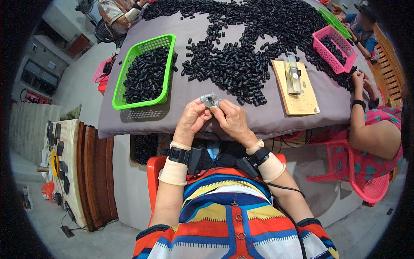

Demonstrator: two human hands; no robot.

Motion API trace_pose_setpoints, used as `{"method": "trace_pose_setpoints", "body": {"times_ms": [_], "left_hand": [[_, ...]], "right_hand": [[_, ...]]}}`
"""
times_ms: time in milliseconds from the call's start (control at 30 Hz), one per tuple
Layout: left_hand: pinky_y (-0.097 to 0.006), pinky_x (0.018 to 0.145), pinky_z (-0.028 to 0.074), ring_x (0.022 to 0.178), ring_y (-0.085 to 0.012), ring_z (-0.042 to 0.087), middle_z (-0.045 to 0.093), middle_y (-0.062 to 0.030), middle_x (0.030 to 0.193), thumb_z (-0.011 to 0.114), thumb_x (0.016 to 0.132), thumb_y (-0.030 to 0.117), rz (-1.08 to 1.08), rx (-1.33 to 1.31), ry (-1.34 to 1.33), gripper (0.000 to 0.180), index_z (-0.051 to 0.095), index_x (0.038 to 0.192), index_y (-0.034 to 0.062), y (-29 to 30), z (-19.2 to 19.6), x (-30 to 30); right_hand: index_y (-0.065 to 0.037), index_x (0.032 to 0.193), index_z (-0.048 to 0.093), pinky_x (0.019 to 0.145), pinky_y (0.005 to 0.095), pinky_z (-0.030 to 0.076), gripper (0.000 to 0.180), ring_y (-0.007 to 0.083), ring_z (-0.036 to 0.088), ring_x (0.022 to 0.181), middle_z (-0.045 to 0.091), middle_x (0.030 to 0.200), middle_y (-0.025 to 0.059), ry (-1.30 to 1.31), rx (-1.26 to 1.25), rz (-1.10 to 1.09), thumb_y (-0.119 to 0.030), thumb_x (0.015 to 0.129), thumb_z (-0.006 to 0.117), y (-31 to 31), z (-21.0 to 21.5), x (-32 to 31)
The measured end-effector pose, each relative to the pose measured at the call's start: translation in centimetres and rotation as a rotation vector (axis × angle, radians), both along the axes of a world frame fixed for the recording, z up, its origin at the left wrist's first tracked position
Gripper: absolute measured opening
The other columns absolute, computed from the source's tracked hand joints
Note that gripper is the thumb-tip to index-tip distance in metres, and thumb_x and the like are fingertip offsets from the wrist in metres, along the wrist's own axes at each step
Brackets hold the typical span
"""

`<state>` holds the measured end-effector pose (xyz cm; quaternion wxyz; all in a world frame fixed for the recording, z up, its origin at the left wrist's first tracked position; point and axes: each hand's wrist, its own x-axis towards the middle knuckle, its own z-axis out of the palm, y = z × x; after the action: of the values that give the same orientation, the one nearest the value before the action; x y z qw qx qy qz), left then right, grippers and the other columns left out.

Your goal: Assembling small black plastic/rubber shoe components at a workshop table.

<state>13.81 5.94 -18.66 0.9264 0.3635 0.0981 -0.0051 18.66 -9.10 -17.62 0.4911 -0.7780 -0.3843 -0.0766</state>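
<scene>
Over the table's near edge, my left hand [192, 119] and my right hand [234, 121] meet, fingers closed in pinches. Between their fingertips is a small grey, silvery piece [209, 99] with a dark part at its middle; its exact kind is too small to make out. Just beyond my hands spreads a heap of small black cylindrical plastic parts [228, 71]. To the left stands a bright green plastic basket [140, 104], filled with the same black parts. A tan notebook [304, 107] lies to the right, with a clear plastic case [293, 82] on top.
A pink basket [335, 50] of black parts sits at the right, near a co-worker's hands [361, 82]. Other people sit at the far left and far right. The grey-covered table [148, 121] carries more parts toward the back. A wooden cabinet [97, 172] stands lower left.
</scene>
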Motion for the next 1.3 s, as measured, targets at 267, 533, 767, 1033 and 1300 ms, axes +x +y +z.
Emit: {"method": "trace_pose_setpoints", "body": {"times_ms": [267,533,767,1033,1300], "left_hand": [[-0.017,0.051,0.043,0.06,-0.0046,0.05,0.059,-0.0011,0.081,0.053,0.085,0.003,0.003,0.036,0.009,0.016,0.057,0.101,0.0015,0.0,-0.1,0.0],[-0.018,0.052,0.043,0.06,-0.0056,0.051,0.059,-0.0019,0.082,0.054,0.085,0.004,-0.019,0.026,-0.006,0.016,0.057,0.101,0.0013,0.0,-0.2,0.1],[-0.018,0.053,0.044,0.061,-0.006,0.051,0.059,-0.0028,0.084,0.053,0.085,0.003,-0.04,0.0,-0.033,0.016,0.057,0.101,0.0009,0.4,-0.5,0.2],[-0.022,0.053,0.045,0.061,-0.0089,0.052,0.06,-0.0051,0.086,0.053,0.087,0.005,-0.016,-0.05,-0.023,0.015,0.056,0.101,0.0023,0.0,-0.4,0.0],[-0.021,0.046,0.047,0.056,-0.0103,0.057,0.059,-0.0037,0.074,0.062,0.08,0.005,0.245,0.295,0.058,0.017,0.059,0.097,0.0019,0.8,4.4,-0.3]], "right_hand": [[-0.004,0.074,0.053,0.049,0.0375,0.04,0.018,0.0309,0.055,0.058,0.053,0.068,0.0116,-0.042,0.011,-0.033,-0.019,0.083,0.058,0.2,0.0,-0.2],[-0.004,0.074,0.053,0.048,0.0373,0.04,0.018,0.0308,0.054,0.057,0.053,0.067,0.0117,-0.058,0.019,-0.077,-0.018,0.083,0.059,0.3,-0.3,-0.1],[-0.003,0.075,0.053,0.049,0.0368,0.04,0.017,0.031,0.054,0.058,0.053,0.067,0.0123,-0.056,0.029,-0.019,-0.017,0.083,0.058,0.2,-0.1,0.2],[-0.003,0.072,0.051,0.05,0.0388,0.04,0.019,0.032,0.053,0.057,0.052,0.065,0.0133,-0.009,0.122,-0.012,-0.017,0.083,0.057,0.1,0.1,0.1],[0.0,0.07,0.046,0.05,0.0367,0.037,0.024,0.0289,0.049,0.054,0.049,0.062,0.0143,0.191,0.159,-0.015,-0.017,0.085,0.056,-0.7,-0.2,0.5]]}}
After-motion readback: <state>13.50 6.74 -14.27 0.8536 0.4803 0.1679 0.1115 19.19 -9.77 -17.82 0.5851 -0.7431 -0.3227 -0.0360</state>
